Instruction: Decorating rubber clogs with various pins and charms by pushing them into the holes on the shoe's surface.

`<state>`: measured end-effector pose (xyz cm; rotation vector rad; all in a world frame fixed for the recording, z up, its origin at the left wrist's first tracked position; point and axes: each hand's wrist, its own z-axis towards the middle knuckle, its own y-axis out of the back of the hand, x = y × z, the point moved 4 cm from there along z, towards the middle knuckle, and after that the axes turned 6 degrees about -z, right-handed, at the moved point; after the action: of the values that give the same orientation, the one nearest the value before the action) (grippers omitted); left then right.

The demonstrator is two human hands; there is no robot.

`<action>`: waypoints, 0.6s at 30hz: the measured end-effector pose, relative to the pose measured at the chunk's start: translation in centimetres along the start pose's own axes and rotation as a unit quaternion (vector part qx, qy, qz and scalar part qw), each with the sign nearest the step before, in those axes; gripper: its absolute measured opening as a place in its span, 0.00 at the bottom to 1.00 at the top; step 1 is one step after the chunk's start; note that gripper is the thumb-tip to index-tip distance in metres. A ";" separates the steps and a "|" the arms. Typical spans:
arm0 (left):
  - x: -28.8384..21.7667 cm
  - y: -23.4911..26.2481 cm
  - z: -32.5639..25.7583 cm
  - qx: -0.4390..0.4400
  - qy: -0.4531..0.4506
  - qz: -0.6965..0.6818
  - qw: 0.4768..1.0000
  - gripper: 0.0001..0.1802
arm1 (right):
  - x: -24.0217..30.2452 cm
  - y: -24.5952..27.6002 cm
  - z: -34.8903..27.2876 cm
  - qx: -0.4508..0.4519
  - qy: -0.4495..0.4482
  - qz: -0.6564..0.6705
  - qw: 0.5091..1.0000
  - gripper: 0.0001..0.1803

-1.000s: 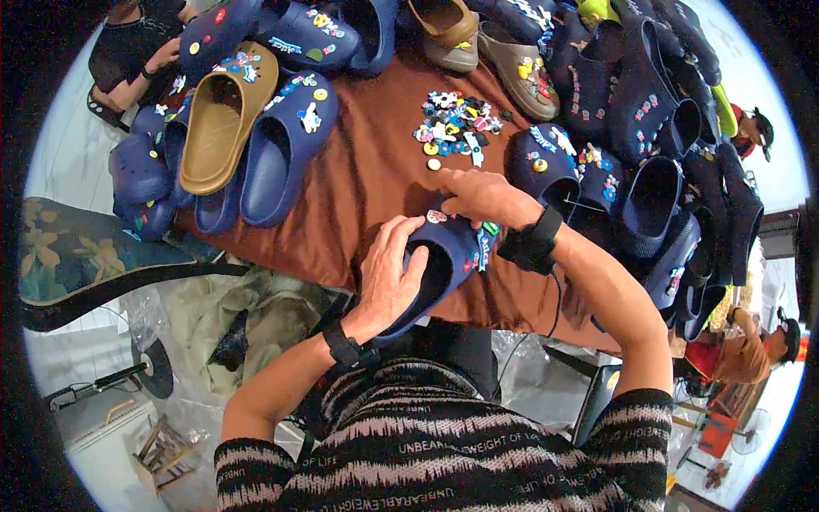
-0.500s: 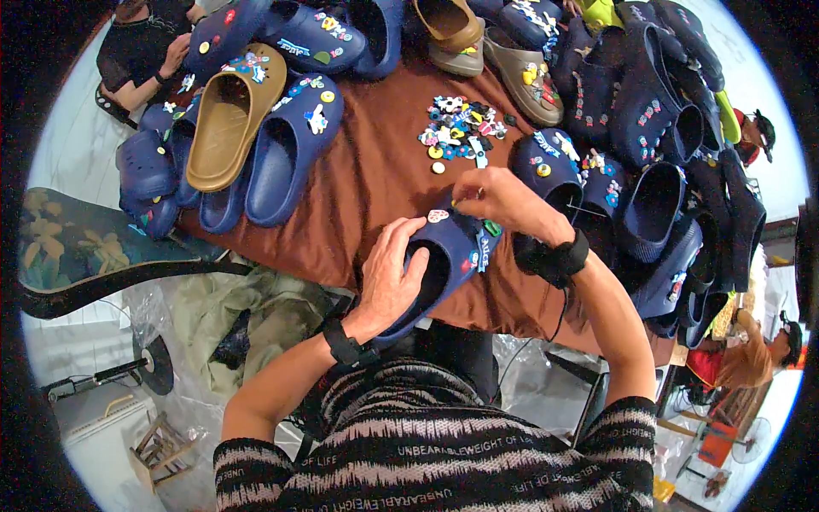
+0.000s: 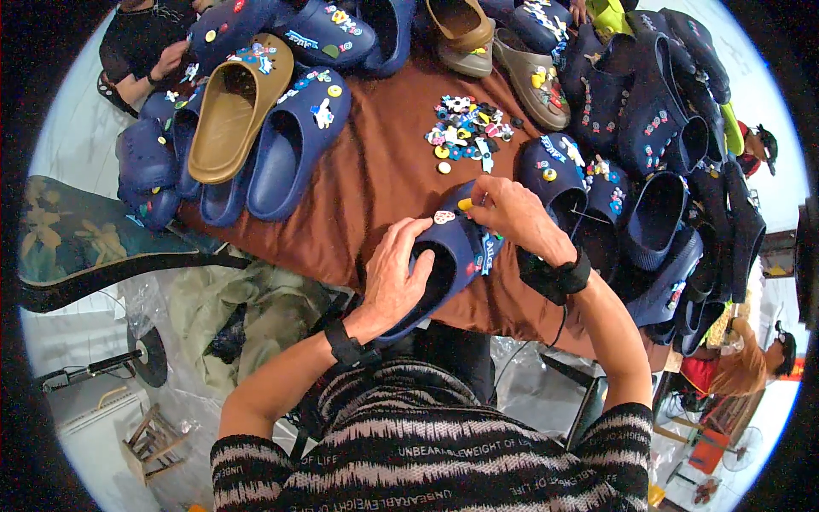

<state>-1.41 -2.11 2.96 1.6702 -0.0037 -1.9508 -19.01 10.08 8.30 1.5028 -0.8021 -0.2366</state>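
Note:
A navy blue clog (image 3: 455, 241) lies at the table's near edge, its toe pointing away from me. My left hand (image 3: 394, 277) is closed on its left side, thumb at the foot opening and fingers along the upper. Over the toe, my right hand (image 3: 519, 218) pinches a small yellow shoe charm (image 3: 465, 205) against the upper. A white charm with red marks (image 3: 444, 217) and a lettered blue-and-white charm (image 3: 487, 254) sit on the same upper. Just beyond the toe is a pile of loose charms (image 3: 465, 128). My right fingers partly hide the yellow charm.
Decorated navy clogs (image 3: 299, 145) and a brown clog (image 3: 239, 107) crowd the left; more navy clogs (image 3: 661, 213) line the right. Brown cloth (image 3: 375, 145) covers the table. A co-worker's hand (image 3: 172, 60) shows at the far left. A thin cable hangs near my right wrist.
The yellow charm now shows more clearly at my right fingertips, which remain at the clog's toe. My left hand keeps its hold. The whole view has shifted slightly.

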 end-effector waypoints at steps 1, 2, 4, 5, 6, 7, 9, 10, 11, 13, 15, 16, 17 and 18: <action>0.0 0.0 0.0 0.004 0.005 -0.004 1.000 0.24 | -0.1 0.1 -0.1 0.003 0.008 0.030 1.000 0.13; 0.0 0.0 0.0 0.004 0.005 -0.005 1.000 0.24 | -0.1 0.2 -0.2 0.007 0.017 0.059 0.998 0.12; 0.1 0.0 0.0 0.002 0.002 -0.002 1.000 0.24 | -0.1 0.5 -0.2 0.029 0.021 0.044 0.998 0.13; 0.2 0.0 0.0 0.002 0.002 -0.002 1.000 0.24 | -0.1 0.5 0.0 0.052 0.026 0.030 0.998 0.13; 0.2 0.0 0.0 0.000 -0.001 -0.003 1.000 0.25 | -0.1 0.6 0.2 0.052 0.027 0.029 0.998 0.13; 0.2 -0.1 0.0 -0.002 -0.003 -0.004 1.000 0.25 | -0.4 0.3 0.3 0.089 -0.021 0.065 0.994 0.13; 0.3 0.0 0.0 -0.004 -0.004 -0.003 1.000 0.25 | -0.8 0.0 0.8 0.126 -0.067 0.100 0.985 0.14; 0.3 0.0 0.0 -0.004 -0.007 -0.002 1.000 0.25 | -0.9 -0.2 1.0 0.131 -0.085 0.188 0.970 0.14; 0.2 -0.1 0.0 -0.004 -0.007 -0.003 1.000 0.25 | -1.0 -0.3 1.2 0.134 -0.102 0.275 0.947 0.15; 0.0 0.0 0.0 -0.007 -0.007 0.009 1.000 0.26 | -1.1 -0.5 1.5 0.136 -0.115 0.278 0.944 0.14; -0.1 0.0 0.1 -0.001 0.001 0.001 1.000 0.25 | -1.0 -0.6 1.6 0.137 -0.128 0.282 0.941 0.14; -0.1 0.0 0.0 0.005 0.010 -0.006 1.000 0.25 | -0.6 -0.5 1.6 0.145 -0.125 0.272 0.943 0.13; 0.0 0.0 0.0 0.004 0.011 -0.007 1.000 0.25 | -0.3 -0.6 1.7 0.152 -0.123 0.263 0.945 0.13; 0.0 0.0 0.0 0.003 0.010 -0.006 1.000 0.25 | -0.2 -0.9 1.8 0.153 -0.123 0.263 0.945 0.13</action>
<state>-1.37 -2.14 2.94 1.6984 0.0087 -1.9443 -19.93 8.66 7.17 1.4993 -1.4605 0.1105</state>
